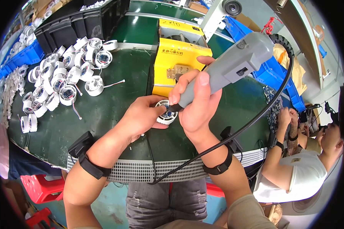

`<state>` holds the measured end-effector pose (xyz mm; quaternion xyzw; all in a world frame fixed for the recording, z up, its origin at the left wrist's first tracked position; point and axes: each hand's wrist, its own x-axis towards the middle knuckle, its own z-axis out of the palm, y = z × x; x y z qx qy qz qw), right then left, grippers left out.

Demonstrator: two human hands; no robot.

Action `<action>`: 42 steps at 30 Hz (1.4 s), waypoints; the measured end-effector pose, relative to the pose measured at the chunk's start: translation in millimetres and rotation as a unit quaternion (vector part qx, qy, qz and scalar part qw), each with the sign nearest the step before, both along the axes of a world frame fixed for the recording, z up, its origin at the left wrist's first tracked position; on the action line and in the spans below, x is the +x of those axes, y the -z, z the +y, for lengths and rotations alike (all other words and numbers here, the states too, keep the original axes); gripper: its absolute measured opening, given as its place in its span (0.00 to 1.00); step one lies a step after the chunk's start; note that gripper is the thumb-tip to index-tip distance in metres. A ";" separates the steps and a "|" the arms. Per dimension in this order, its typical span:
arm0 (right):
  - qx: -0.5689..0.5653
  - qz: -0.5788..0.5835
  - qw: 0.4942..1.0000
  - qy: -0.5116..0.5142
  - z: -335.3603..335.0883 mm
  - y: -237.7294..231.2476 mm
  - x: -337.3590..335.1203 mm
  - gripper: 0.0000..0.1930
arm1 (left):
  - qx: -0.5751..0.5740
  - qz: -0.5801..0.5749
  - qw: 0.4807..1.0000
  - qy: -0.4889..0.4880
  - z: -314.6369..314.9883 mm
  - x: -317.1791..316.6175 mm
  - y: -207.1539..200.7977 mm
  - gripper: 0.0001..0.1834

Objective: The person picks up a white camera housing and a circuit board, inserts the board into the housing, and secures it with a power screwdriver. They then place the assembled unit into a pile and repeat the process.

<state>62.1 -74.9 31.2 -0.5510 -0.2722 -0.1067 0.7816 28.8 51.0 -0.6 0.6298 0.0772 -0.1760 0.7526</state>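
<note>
My left hand is closed around the near-left side of a round white plastic housing with a dark blue circuit board inside. In my right hand is a grey electric screwdriver, tilted, its dark tip end down at the housing. The fingers wrap round its lower body; whether the bit touches a screw is hidden. A black cable runs from the tool's top end down across my right forearm to the table's front edge. Just beyond my hands stands a yellow screw feeder with a metal outlet on its front.
Many similar white housings with circuit boards and wires lie heaped on the green table at left. Behind them is a black crate. Blue bins stand at right, and a co-worker sits near the wire bundle there.
</note>
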 end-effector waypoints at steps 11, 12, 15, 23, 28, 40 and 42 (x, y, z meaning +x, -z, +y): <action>-0.003 -0.008 1.000 -0.008 -1.7 0.0 -0.6 0.23 | 0.003 0.012 1.000 -0.001 0.3 0.7 -4.0 0.18; -0.003 -0.009 1.000 -0.009 -1.6 -0.4 -1.2 0.23 | 0.007 0.013 1.000 -0.001 0.4 0.6 -4.3 0.18; -0.009 -0.006 1.000 -0.005 -1.9 -0.7 -2.6 0.22 | 0.005 0.009 1.000 -0.007 -0.3 0.1 -3.3 0.18; -0.010 -0.003 1.000 -0.003 -2.2 -0.2 -2.6 0.21 | 0.012 -0.001 1.000 -0.008 -3.0 -0.9 -2.1 0.17; -0.021 0.013 1.000 -0.004 -0.1 0.4 -3.4 0.22 | 0.010 -0.022 1.000 -0.021 -4.0 -1.8 3.8 0.16; -0.075 -0.112 0.990 -0.040 -0.8 9.8 -5.8 0.22 | 0.050 -0.090 0.994 0.044 5.6 4.0 12.1 0.14; -0.006 -0.077 0.996 -0.048 -4.9 7.1 -9.2 0.23 | 0.106 -0.046 0.989 0.094 10.0 -1.7 -3.5 0.15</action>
